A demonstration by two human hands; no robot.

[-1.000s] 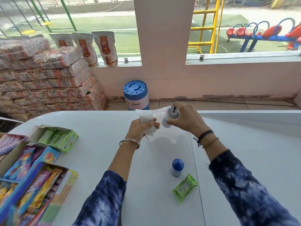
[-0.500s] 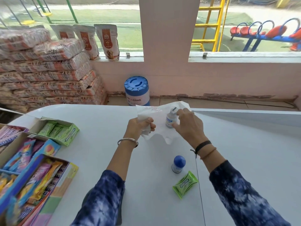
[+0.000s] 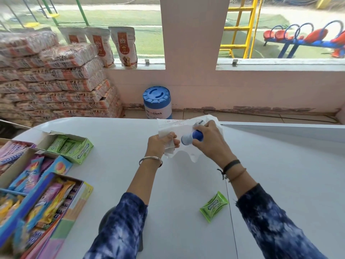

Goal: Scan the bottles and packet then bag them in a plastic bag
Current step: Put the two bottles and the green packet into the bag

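Observation:
My left hand (image 3: 162, 143) grips the edge of a white plastic bag (image 3: 175, 128) above the middle of the white table (image 3: 112, 165). In my right hand (image 3: 209, 144) is a small bottle with a blue cap (image 3: 192, 137), lying sideways at the bag's mouth with its base toward my left hand. A first small bottle shows faintly through the bag's plastic above my right hand. The green gum packet (image 3: 213, 206) lies flat on the table near me, between my forearms.
Open boxes of sweets (image 3: 37, 199) and a green gum box (image 3: 71, 146) line the table's left side. Beyond the table stand a blue-lidded tub (image 3: 157, 101), stacked sacks (image 3: 56, 86) and dog-food pouches (image 3: 123, 45) on the sill.
My right hand let go of the first bottle inside the bag, picked the blue-capped bottle off the table, and brought it up to the bag's mouth. The green packet has not moved.

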